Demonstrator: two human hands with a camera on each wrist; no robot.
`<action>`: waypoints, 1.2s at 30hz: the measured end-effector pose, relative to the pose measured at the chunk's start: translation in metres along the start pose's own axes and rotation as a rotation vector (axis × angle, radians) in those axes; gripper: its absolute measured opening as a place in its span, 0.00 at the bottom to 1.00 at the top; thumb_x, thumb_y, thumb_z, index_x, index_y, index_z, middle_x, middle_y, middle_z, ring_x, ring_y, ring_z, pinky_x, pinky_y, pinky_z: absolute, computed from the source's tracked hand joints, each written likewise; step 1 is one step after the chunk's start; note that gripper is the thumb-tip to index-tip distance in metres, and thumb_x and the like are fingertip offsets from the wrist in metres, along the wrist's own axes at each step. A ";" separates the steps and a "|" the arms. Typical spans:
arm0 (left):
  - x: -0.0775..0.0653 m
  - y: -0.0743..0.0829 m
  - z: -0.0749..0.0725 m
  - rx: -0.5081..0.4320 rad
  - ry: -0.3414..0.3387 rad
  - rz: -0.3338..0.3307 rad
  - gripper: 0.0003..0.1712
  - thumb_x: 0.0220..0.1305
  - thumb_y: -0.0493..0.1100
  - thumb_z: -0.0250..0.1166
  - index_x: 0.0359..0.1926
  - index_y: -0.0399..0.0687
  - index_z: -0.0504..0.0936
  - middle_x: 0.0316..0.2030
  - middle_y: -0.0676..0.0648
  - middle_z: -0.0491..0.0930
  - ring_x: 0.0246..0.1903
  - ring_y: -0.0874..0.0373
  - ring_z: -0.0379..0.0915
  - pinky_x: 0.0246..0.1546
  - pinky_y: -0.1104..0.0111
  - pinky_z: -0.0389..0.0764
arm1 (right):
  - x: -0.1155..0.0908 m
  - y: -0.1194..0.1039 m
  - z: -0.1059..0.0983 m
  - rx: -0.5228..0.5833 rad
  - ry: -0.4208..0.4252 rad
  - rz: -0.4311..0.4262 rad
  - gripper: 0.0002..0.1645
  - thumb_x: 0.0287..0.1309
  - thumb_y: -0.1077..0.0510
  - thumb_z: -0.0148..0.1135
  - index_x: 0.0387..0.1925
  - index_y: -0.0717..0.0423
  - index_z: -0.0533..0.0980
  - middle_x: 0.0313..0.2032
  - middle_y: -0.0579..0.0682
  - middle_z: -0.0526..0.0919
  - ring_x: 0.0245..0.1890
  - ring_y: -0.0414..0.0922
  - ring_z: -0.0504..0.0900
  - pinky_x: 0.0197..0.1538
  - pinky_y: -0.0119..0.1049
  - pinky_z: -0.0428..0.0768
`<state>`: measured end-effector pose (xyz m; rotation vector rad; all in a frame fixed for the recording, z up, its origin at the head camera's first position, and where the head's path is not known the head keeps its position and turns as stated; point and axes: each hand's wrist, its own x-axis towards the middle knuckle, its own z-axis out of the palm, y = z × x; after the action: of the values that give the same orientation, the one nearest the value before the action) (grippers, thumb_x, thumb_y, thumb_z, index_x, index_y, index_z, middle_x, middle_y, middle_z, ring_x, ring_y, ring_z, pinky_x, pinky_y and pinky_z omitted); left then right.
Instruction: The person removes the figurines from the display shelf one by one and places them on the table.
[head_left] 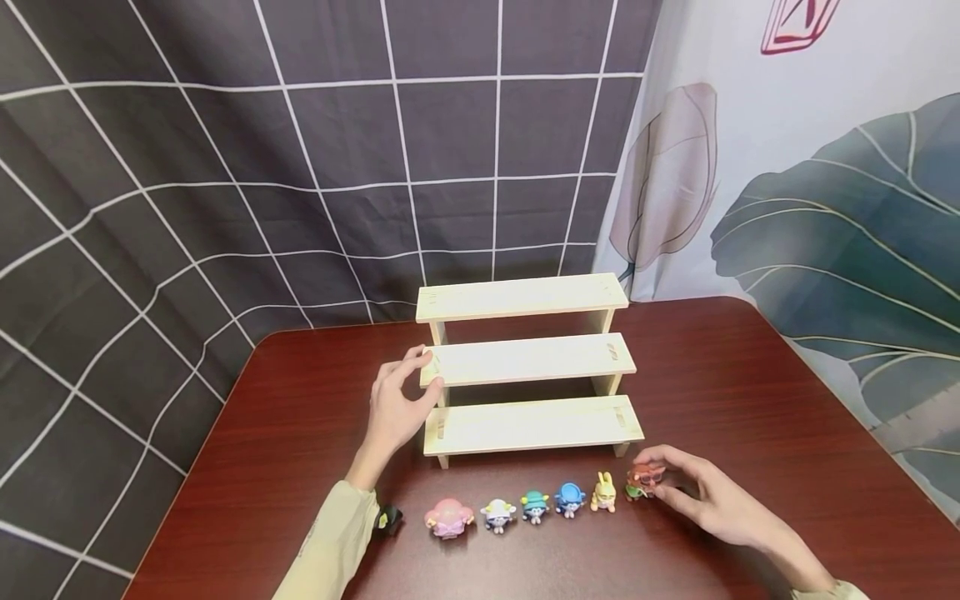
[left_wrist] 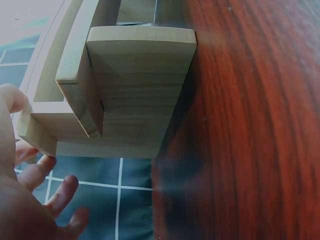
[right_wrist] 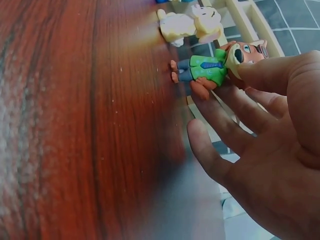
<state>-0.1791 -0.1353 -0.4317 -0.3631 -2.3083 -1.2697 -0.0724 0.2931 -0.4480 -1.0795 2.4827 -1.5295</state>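
Note:
At the right end of a row of small figurines, my right hand (head_left: 712, 500) pinches a fox figurine (right_wrist: 210, 67) by its head between thumb and fingers. The fox wears a green shirt, a blue tie and sunglasses on its head. My left hand (head_left: 397, 408) grips the left end of the middle board of a three-step wooden display shelf (head_left: 528, 360). Just left of the fox stands a yellow rabbit figurine (head_left: 603, 493). Further left come a blue-hatted figurine (head_left: 570, 500), a green-hatted one (head_left: 535, 507), a white-hatted one (head_left: 498, 516) and a pink one (head_left: 449, 518).
A dark figurine (head_left: 388, 520) lies beside my left sleeve (head_left: 330, 533), partly covered by it. The shelf stands on a red-brown wooden table (head_left: 300, 417). Behind the table hang a dark grid-patterned curtain (head_left: 337, 150) and a white leaf-patterned curtain (head_left: 825, 208).

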 end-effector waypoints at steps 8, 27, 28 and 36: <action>-0.001 -0.001 0.000 0.001 0.008 0.015 0.23 0.57 0.42 0.72 0.54 0.44 0.86 0.59 0.47 0.80 0.49 0.47 0.72 0.47 0.49 0.70 | 0.001 0.001 0.000 0.025 -0.021 -0.015 0.24 0.60 0.77 0.59 0.56 0.60 0.73 0.42 0.51 0.82 0.38 0.43 0.82 0.44 0.29 0.77; -0.001 -0.003 0.001 0.002 0.024 0.035 0.23 0.56 0.42 0.72 0.54 0.44 0.86 0.59 0.49 0.80 0.49 0.46 0.72 0.48 0.50 0.70 | 0.001 -0.001 0.001 0.052 -0.035 -0.018 0.25 0.58 0.79 0.58 0.54 0.59 0.73 0.42 0.50 0.82 0.39 0.43 0.81 0.45 0.30 0.77; 0.000 -0.003 0.001 0.002 0.024 0.035 0.23 0.56 0.42 0.72 0.54 0.44 0.86 0.59 0.49 0.80 0.49 0.46 0.72 0.48 0.50 0.70 | 0.002 -0.001 0.001 0.053 -0.033 -0.022 0.25 0.58 0.79 0.58 0.54 0.59 0.73 0.42 0.50 0.82 0.38 0.43 0.81 0.45 0.30 0.77; 0.000 -0.002 0.001 0.004 0.022 0.035 0.23 0.56 0.42 0.72 0.54 0.44 0.86 0.59 0.47 0.80 0.49 0.46 0.72 0.48 0.49 0.70 | 0.002 0.001 0.001 0.070 -0.038 -0.037 0.25 0.58 0.80 0.57 0.54 0.60 0.73 0.42 0.52 0.82 0.38 0.45 0.82 0.45 0.30 0.77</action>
<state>-0.1802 -0.1354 -0.4339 -0.3843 -2.2765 -1.2461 -0.0743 0.2913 -0.4490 -1.1387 2.3788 -1.5776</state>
